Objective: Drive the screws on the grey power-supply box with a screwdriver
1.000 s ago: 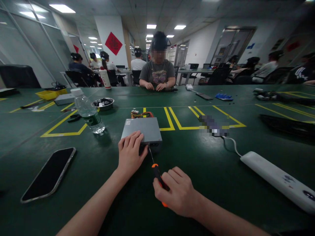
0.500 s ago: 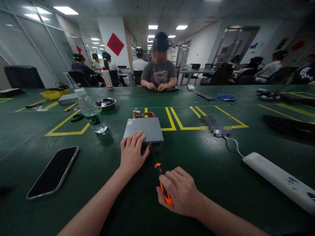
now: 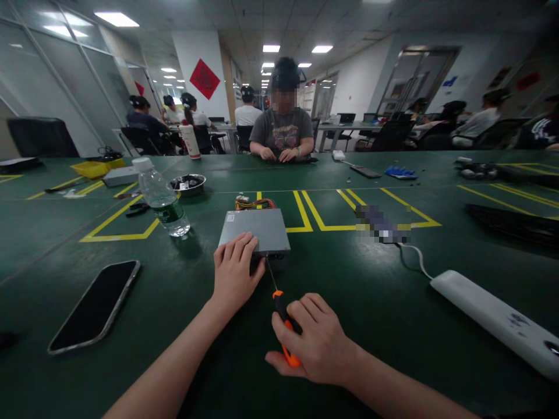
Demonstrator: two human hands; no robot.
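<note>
A grey metal computer power supply (image 3: 257, 227) lies on the green table, its bundle of coloured cables (image 3: 255, 202) at the far side. My left hand (image 3: 236, 270) rests on its near left corner, fingers over the top and thumb at the front face. In my right hand (image 3: 314, 337) is an orange and black screwdriver (image 3: 279, 302), held by the handle. Its shaft points up and away, and the tip meets the front face beside my left thumb and the black socket. Whether a screw sits under the tip is too small to tell.
Left of the power supply stands a water bottle (image 3: 163, 201), with a phone (image 3: 96, 305) nearer me. A metal bowl (image 3: 188, 184) of small parts is behind the bottle. At right lies a white power strip (image 3: 493, 323). Across the table sits a person (image 3: 283, 131).
My right hand has shifted slightly left and its thumb and fingers have loosened and moved around the screwdriver handle. The handle has swung a little left. My left hand and the power supply stay put.
</note>
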